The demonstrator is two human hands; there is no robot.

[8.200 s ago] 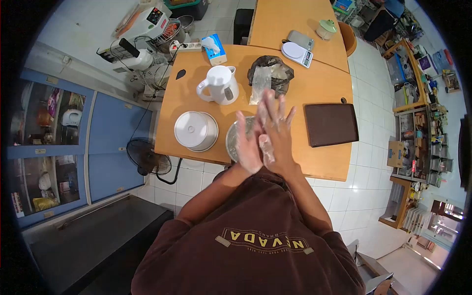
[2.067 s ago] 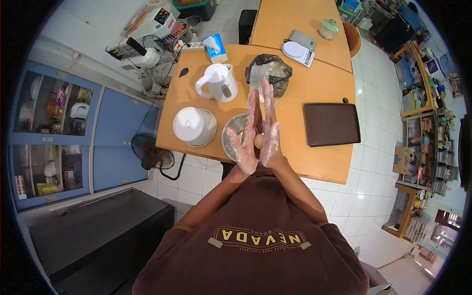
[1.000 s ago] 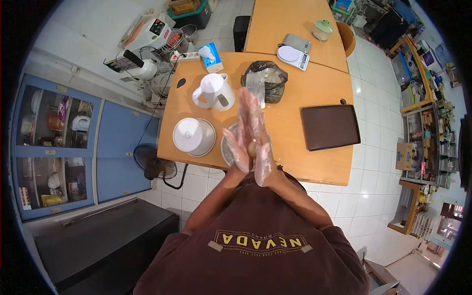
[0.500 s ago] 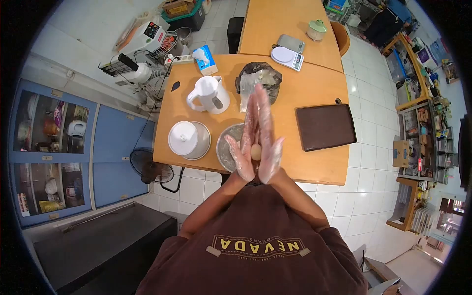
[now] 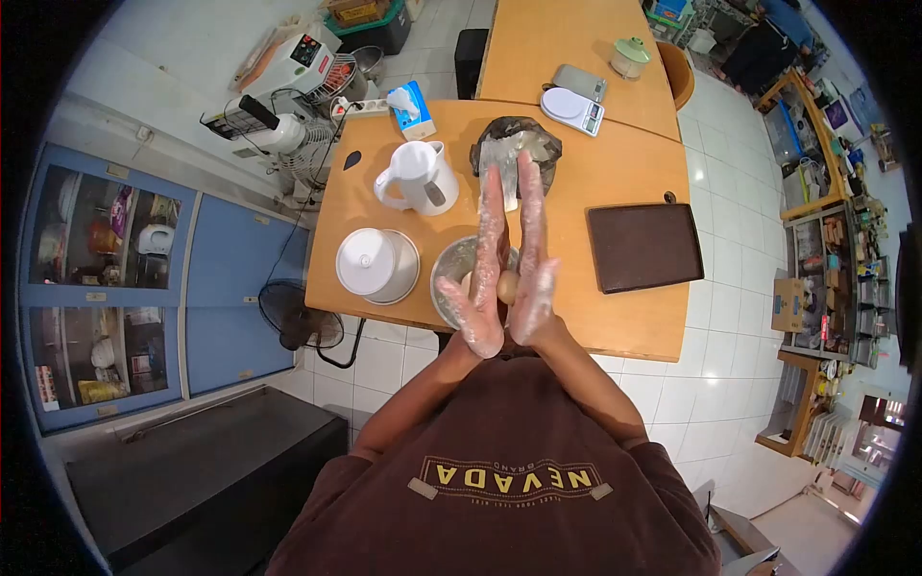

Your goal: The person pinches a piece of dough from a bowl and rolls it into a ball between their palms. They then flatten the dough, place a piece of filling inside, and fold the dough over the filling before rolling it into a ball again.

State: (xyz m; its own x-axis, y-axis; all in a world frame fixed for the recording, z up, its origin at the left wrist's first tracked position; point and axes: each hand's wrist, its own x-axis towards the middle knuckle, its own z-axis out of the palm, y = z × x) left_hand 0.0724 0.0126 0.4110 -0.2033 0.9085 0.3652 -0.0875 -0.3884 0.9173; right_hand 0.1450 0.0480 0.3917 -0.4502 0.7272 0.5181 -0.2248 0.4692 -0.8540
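A small pale dough ball [image 5: 508,286] is pressed between my two palms, near the heels of the hands. My left hand [image 5: 484,288] and my right hand [image 5: 532,274] face each other, fingers stretched out straight and coated in a whitish, sticky film. Beneath them stands a metal bowl [image 5: 445,261] holding pale dough, mostly covered by my left hand. Just beyond my fingertips lies a dark plastic bag [image 5: 488,134] with a clear plastic bag [image 5: 497,152] on it.
Left on the wooden table [image 5: 567,326] are a lidded white container [image 5: 379,269], a white jug [image 5: 420,178] and a tissue box [image 5: 413,110]. A brown tray [image 5: 645,248] lies right; a kitchen scale [image 5: 573,110] sits farther back. A person [image 5: 768,43] stands far right.
My hands have parted slightly at the fingers and shifted against each other, with the dough ball still between the palms. The whole view has moved a little.
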